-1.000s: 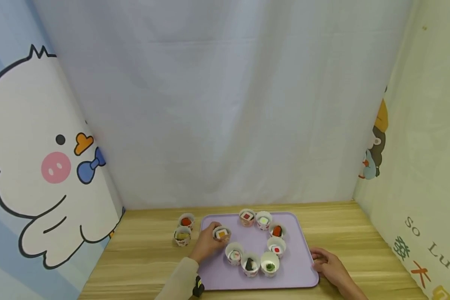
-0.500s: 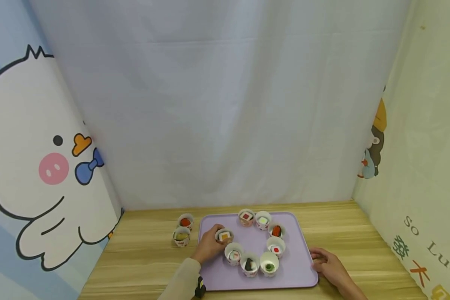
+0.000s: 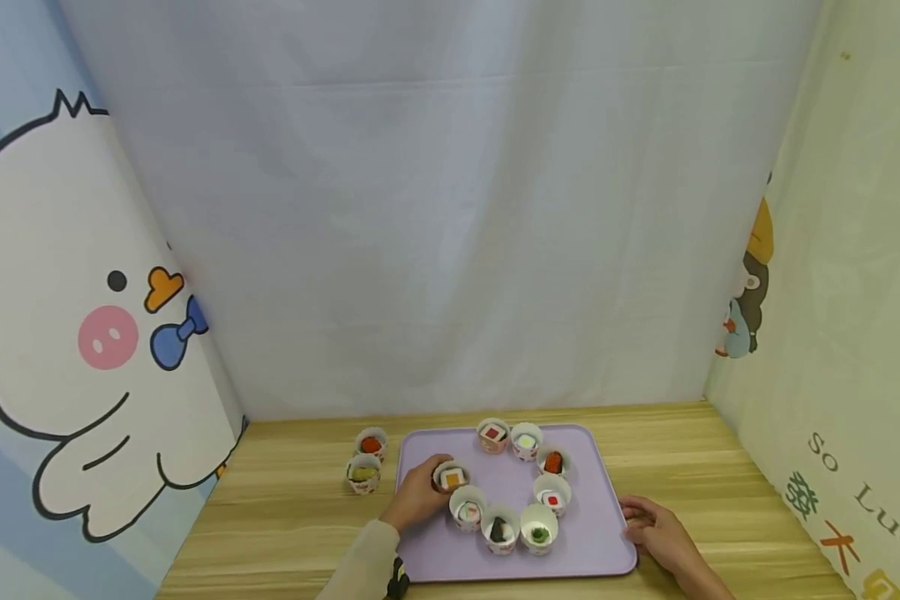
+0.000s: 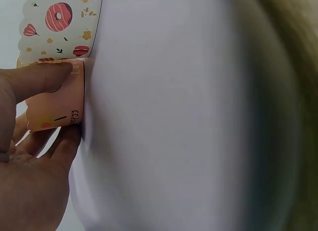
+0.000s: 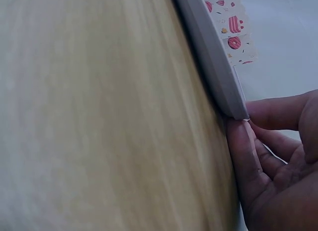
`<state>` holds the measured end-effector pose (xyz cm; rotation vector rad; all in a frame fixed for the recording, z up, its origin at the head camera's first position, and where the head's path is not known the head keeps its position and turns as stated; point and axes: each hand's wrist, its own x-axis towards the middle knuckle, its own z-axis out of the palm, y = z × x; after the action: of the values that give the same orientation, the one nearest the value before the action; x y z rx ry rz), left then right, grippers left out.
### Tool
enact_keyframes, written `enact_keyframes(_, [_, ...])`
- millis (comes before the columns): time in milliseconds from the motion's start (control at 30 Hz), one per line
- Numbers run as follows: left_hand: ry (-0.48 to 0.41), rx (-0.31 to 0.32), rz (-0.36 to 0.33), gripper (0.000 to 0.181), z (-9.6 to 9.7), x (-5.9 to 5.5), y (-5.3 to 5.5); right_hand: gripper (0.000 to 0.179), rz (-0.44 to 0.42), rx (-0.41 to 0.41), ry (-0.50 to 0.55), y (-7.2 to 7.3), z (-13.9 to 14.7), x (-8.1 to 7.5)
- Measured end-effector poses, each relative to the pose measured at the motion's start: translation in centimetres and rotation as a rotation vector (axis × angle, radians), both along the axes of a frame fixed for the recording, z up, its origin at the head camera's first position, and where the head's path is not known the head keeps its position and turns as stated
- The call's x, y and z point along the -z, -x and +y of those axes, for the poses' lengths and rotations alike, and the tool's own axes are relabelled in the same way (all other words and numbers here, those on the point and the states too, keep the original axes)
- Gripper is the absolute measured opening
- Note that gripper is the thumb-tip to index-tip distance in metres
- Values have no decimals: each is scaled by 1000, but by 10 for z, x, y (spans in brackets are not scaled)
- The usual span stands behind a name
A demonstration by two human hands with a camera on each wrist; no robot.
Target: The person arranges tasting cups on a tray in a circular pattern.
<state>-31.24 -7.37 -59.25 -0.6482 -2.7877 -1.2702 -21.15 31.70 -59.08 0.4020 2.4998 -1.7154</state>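
Note:
My left hand [image 3: 417, 495] grips a small pink paper cupcake cup [image 4: 58, 104] between thumb and fingers, at the left side of a lilac tray [image 3: 594, 537]. Inside that cup [image 3: 452, 478] lies a white square piece with an orange-yellow centre. A second printed paper cup [image 4: 59, 25] stands right against it in the left wrist view. My right hand [image 3: 662, 535] pinches the tray's right edge near the front corner. In the right wrist view its thumb [image 5: 278, 112] lies over the rim [image 5: 218, 67] and a finger sits below.
Several more filled paper cups curve round the tray, among them one with a green piece [image 3: 539, 531] and one with a dark piece [image 3: 500, 531]. Left of the tray, two cups [image 3: 363, 474] stand on the wooden table [image 3: 285, 517]. A white curtain [image 3: 450, 250] hangs behind.
My left hand has moved the pink cup slightly right and towards the front, up against the neighbouring cup. The right hand has stayed at the tray's edge.

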Motion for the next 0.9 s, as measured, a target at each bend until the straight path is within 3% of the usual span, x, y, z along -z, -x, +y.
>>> enact_keyframes(500, [-40, 55, -27, 45, -7, -3, -10, 55, -12, -4, -10, 1, 0, -1])
enact_keyframes(900, [-136, 103, -114, 66, -16, -10, -17, 56, -3, -7, -13, 0, 0, 0])
